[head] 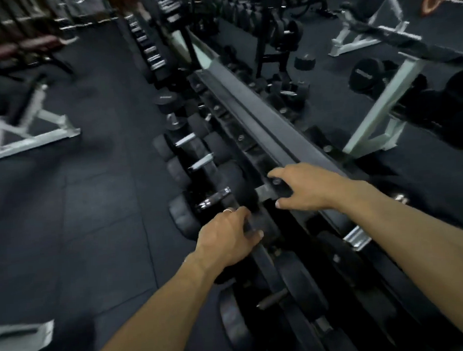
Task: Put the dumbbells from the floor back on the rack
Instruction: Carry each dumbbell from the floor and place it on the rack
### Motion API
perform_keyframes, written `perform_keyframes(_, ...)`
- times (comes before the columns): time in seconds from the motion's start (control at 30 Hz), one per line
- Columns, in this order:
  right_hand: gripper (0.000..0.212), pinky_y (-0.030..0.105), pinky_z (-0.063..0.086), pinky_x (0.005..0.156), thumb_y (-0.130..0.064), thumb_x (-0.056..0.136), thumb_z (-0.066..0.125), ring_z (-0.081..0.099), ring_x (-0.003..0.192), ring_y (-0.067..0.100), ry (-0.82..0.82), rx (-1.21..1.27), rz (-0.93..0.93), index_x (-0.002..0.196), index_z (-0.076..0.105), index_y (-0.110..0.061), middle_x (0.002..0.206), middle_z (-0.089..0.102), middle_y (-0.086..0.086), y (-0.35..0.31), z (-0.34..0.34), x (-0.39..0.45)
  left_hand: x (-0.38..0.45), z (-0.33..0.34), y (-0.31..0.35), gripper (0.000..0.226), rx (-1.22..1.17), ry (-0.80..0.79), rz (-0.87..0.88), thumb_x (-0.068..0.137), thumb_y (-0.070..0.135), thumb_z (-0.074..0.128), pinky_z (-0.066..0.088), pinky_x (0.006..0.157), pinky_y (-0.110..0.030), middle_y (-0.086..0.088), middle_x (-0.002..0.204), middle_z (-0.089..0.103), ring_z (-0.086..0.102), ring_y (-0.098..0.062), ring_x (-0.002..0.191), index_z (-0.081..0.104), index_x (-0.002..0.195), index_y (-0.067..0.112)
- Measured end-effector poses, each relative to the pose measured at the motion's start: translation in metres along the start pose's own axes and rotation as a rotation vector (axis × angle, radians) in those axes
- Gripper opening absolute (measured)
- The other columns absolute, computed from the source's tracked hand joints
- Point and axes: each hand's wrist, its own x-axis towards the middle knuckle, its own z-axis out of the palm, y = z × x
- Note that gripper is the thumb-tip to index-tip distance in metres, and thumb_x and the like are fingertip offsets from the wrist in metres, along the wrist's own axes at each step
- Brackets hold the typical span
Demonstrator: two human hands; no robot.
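A long two-tier dumbbell rack (265, 124) runs diagonally away from me, and a mirror behind it repeats the room. My right hand (304, 188) curls its fingers and thumb round the dark end of a black dumbbell (264, 194) at the upper shelf, with a short grey handle showing to its left. My left hand (224, 236), a ring on one finger, grips a black rounded head (264, 223) just below; blur hides whether it belongs to the same dumbbell. On the lower tier lie several racked dumbbells (197, 164) with chrome handles.
Dark rubber floor (91, 211) spreads to the left. A white-framed bench (32, 136) stands at the left, and another white frame (20, 337) sits at the bottom left. Red-padded benches (19, 50) stand at the far left. One black dumbbell (166, 108) stands upright on its end beside the rack.
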Motion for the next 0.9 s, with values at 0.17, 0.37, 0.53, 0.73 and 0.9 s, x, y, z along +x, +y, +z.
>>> perform_keyframes(0.17, 0.069, 0.039, 0.044, 0.101, -0.04, 0.089, 0.064, 0.047, 0.129, 0.028, -0.04, -0.063, -0.165, 0.148, 0.036, -0.022, 0.138, 0.051, 0.008, -0.097, 0.03, 0.025, -0.068, -0.005, -0.086, 0.053, 0.009, 0.041, -0.166, 0.088, 0.051, 0.055, 0.05, 0.092, -0.045, -0.001, 0.128, 0.055, 0.055, -0.023, 0.118, 0.047, 0.133, 0.025)
perform_keyframes(0.37, 0.069, 0.041, 0.043, 0.102, -0.042, 0.089, 0.063, 0.047, 0.129, 0.029, -0.129, -0.148, -0.327, 0.148, 0.035, -0.021, 0.136, 0.051, 0.008, -0.226, 0.086, 0.027, -0.18, 0.016, -0.185, 0.055, -0.075, 0.066, -0.372, 0.088, 0.055, 0.054, 0.05, 0.091, -0.042, 0.003, 0.131, 0.054, 0.055, -0.02, 0.118, 0.046, 0.134, 0.027)
perform_keyframes(0.53, 0.07, 0.045, 0.041, 0.105, -0.041, 0.092, 0.061, 0.046, 0.13, 0.027, -0.22, -0.187, -0.415, 0.152, 0.03, -0.023, 0.137, 0.051, 0.005, -0.331, 0.158, 0.002, -0.291, 0.054, -0.258, 0.052, -0.145, 0.05, -0.497, 0.087, 0.055, 0.054, 0.049, 0.091, -0.04, 0.003, 0.129, 0.055, 0.055, -0.021, 0.117, 0.049, 0.129, 0.025)
perform_keyframes(0.73, 0.071, 0.039, 0.043, 0.101, -0.041, 0.092, 0.061, 0.045, 0.133, 0.026, -0.326, -0.23, -0.452, 0.152, 0.029, -0.023, 0.144, 0.048, 0.004, -0.419, 0.275, -0.021, -0.396, 0.138, -0.333, 0.055, -0.241, -0.048, -0.591, 0.085, 0.056, 0.054, 0.049, 0.094, -0.04, 0.003, 0.129, 0.055, 0.055, -0.02, 0.118, 0.048, 0.131, 0.026)
perform_keyframes(0.9, 0.072, 0.037, 0.043, 0.099, -0.039, 0.092, 0.062, 0.045, 0.132, 0.026, -0.389, -0.229, -0.428, 0.153, 0.028, -0.024, 0.142, 0.049, 0.003, -0.434, 0.37, -0.005, -0.411, 0.218, -0.375, 0.056, -0.255, -0.098, -0.568, 0.088, 0.055, 0.053, 0.049, 0.09, -0.04, 0.001, 0.128, 0.055, 0.056, -0.023, 0.116, 0.045, 0.134, 0.025)
